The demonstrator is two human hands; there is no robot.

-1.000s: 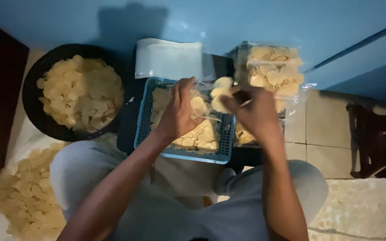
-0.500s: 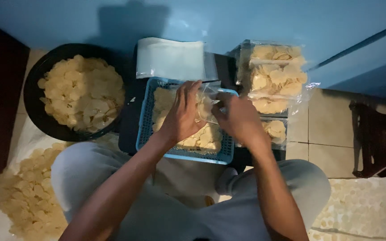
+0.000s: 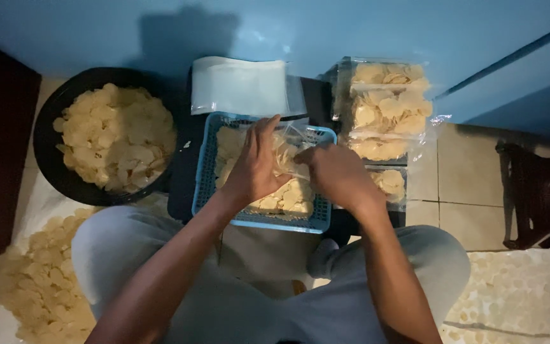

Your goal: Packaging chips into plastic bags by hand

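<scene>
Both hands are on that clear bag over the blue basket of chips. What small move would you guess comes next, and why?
Probably pushing the chips deeper into the clear bag. The left hand holds the bag up over the blue basket, and the right hand is closed at its mouth. Filled bags lie stacked to the right, so this one likely gets filled the same way.

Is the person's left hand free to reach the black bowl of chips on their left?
Probably not right now. The path to the black bowl looks open, but the left hand and right hand both hold a clear plastic bag over the blue basket.
</scene>
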